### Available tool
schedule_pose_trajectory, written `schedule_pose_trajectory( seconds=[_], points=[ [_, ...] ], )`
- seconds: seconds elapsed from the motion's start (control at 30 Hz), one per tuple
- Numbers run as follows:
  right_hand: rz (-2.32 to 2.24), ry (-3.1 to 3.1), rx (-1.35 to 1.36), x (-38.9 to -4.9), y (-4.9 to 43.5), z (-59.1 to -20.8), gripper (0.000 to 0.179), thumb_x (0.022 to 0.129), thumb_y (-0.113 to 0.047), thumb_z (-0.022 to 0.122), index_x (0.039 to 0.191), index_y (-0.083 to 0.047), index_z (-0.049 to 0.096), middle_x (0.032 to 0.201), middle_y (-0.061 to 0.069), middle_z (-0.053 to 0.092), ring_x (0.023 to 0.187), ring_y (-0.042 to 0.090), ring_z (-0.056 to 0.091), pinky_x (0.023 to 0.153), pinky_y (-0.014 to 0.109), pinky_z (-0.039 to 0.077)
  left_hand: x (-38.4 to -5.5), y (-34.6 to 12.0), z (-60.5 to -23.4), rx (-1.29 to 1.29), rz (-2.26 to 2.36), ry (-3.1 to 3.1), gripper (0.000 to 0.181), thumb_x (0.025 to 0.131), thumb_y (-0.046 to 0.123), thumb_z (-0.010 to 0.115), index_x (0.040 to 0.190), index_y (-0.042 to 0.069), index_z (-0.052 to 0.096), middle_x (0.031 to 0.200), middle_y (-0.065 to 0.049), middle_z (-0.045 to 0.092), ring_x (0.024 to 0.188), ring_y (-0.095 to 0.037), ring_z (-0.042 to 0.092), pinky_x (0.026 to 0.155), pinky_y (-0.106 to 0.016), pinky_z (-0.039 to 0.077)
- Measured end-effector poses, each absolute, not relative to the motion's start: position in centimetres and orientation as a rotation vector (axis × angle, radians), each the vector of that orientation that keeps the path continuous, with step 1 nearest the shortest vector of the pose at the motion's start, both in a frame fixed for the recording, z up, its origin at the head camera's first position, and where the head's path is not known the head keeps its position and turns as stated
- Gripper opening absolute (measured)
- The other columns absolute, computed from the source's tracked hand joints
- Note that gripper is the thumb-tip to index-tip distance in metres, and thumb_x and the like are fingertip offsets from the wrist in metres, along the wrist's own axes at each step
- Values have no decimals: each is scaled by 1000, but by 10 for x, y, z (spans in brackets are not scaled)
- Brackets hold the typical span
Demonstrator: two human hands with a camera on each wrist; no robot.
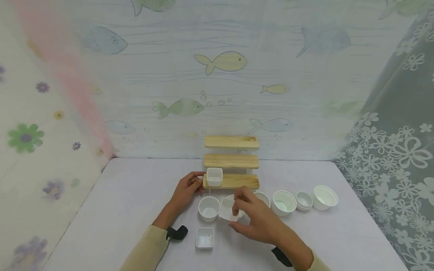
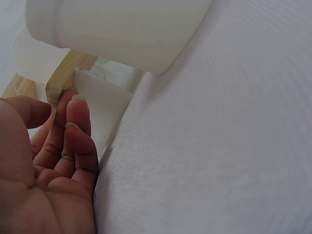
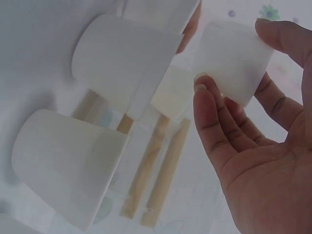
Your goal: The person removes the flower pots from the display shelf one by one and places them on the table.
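Observation:
My right hand (image 1: 259, 218) pinches a small white square bowl (image 1: 228, 209) between thumb and fingers, above the tabletop and in front of the row of round bowls. In the right wrist view its smooth white side (image 3: 229, 63) faces the camera. My left hand (image 1: 186, 190) is at the left end of the lowest board of a three-tier wooden shelf (image 1: 240, 181); the left wrist view has thumb and fingertips gripping the end of that board (image 2: 61, 80). Another square bowl (image 1: 215, 177) stands on the left part of this lowest board.
One more square bowl (image 1: 205, 238) sits on the white cloth (image 1: 112, 210) near the front. A round bowl (image 1: 208, 209) stands before the shelf, and several others, among them a ribbed one (image 1: 284, 203) and a wide one (image 1: 324, 197), run to the right. Behind hangs a fish-patterned curtain (image 1: 152, 75).

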State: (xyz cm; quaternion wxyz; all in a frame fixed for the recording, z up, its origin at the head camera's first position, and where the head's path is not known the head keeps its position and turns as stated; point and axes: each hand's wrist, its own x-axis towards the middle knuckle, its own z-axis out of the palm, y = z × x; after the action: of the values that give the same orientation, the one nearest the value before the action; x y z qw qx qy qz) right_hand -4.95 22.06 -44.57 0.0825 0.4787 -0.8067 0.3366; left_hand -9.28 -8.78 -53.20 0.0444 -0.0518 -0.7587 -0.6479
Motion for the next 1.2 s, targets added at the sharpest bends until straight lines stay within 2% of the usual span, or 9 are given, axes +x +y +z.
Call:
schedule_pose_trajectory(
  seconds=[0.2,0.37,0.6,0.77,1.0,1.2],
  points=[
    [1008,-2406,1460,-46,222,-449,32,83,-26,93,93,-22,63,114,-11,45,93,3,57,80,23,54,-93,-88,-532,-144,-1951,-2340,31,111,16,57,140,7,63,92,-14,71,82,-20,68,75,-28,57],
    [994,-2349,1503,-45,223,-449,32,84,-26,93,93,-23,63,111,-10,45,91,5,57,80,21,53,-92,-88,-532,-154,-1951,-2332,30,111,15,57,139,7,63,92,-14,70,82,-20,68,75,-28,57],
    [1007,-2310,1557,-42,224,-450,32,84,-24,93,95,-22,63,115,-7,46,92,6,56,81,20,53,-93,-89,-532,-169,-1968,-2326,31,111,16,57,140,8,63,93,-16,70,83,-20,68,75,-28,57],
    [998,-2345,1566,-41,226,-454,29,87,-28,90,96,-20,64,118,-8,46,94,3,55,83,20,53,-94,-88,-532,-161,-1959,-2333,30,111,14,57,139,9,64,91,-13,70,82,-21,68,74,-28,57],
    [1009,-2334,1601,-40,229,-457,28,89,-28,89,97,-19,64,118,-7,46,96,6,57,85,16,50,-94,-88,-532,-144,-1947,-2336,28,110,13,58,137,13,65,90,-12,70,81,-22,69,74,-28,57],
    [994,-2306,1625,-38,230,-460,29,88,-27,89,98,-19,63,121,-4,50,100,4,57,88,15,49,-93,-88,-532,-142,-1954,-2328,29,110,13,58,138,10,65,89,-11,70,81,-21,69,74,-29,57]
  ],
)
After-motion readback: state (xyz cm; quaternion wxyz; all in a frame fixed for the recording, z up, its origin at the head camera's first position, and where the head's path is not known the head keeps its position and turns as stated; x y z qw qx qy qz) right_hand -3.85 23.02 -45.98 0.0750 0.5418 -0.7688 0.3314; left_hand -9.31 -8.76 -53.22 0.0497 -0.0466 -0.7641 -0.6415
